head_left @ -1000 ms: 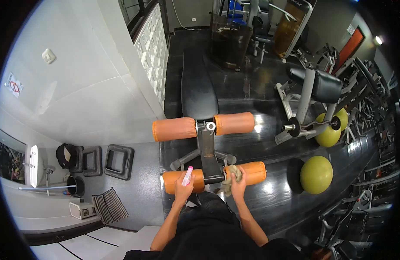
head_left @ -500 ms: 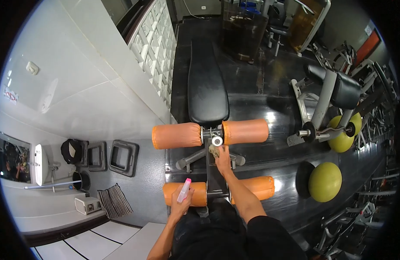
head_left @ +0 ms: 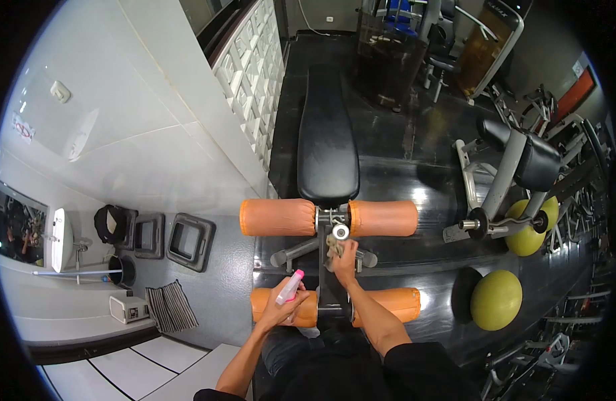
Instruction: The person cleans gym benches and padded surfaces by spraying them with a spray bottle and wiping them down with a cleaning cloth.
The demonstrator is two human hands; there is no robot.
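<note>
My left hand (head_left: 281, 305) is wrapped round a spray bottle (head_left: 292, 286) with a pink top, over the lower left orange roller pad (head_left: 260, 304). In my right hand (head_left: 345, 259) is a crumpled, dull-coloured cloth (head_left: 334, 248), pressed against the dark metal post (head_left: 331, 284) of a sit-up bench. A round white-centred knob (head_left: 340, 232) sits just above the cloth. Two upper orange roller pads (head_left: 278, 217) flank the post, and the bench's long black padded board (head_left: 328, 150) stretches away beyond them. Another lower roller pad (head_left: 395, 306) lies under my right forearm.
Yellow-green exercise balls (head_left: 496, 301) rest on the right, near a weight machine with a curl bar (head_left: 505, 224). Grey step platforms (head_left: 190, 242), a striped mat (head_left: 171, 307) and a bucket (head_left: 123, 271) lie left. A white wall (head_left: 141, 134) borders the bench.
My right hand and the cloth have shifted slightly down along the post. The spray bottle in my left hand has tilted further right. The whole view has moved a little.
</note>
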